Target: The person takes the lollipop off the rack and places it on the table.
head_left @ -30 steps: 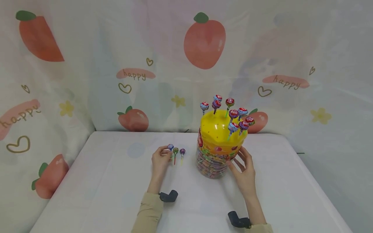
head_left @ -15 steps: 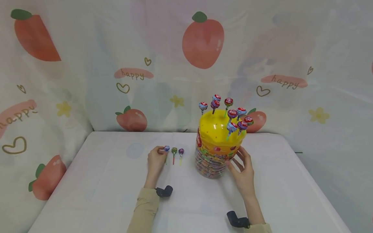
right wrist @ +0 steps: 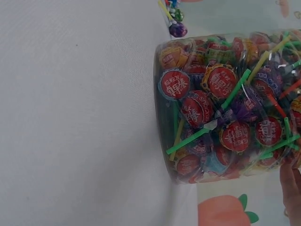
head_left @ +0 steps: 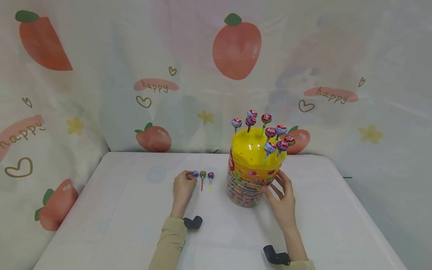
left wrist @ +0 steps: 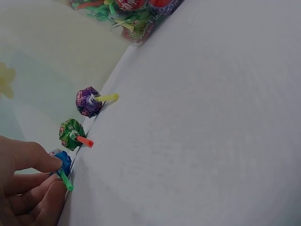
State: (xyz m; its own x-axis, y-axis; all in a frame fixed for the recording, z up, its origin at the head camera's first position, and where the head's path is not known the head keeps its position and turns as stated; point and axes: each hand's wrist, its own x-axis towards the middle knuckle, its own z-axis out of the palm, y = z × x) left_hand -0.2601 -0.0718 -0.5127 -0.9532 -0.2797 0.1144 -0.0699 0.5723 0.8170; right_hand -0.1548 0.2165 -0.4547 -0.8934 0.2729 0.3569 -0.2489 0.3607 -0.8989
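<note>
The left hand pinched the blue lollipop, leftmost of three left of the jar; the right hand spread loosely against the jar's right side. A sideways nudge could have rolled the green lollipop into the purple lollipop. Wrappers bore Chinese characters; the far backdrop read "happy".

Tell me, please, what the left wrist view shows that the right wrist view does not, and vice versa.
Only the left wrist view: the left hand, pinching the blue lollipop, and a yellow flower print.
Only the right wrist view: the right hand, partly cut off, and a peach print.
Both: the green lollipop, the purple lollipop, the white tabletop and part of the clear jar. The right view's trace of blue may be the blue lollipop.
</note>
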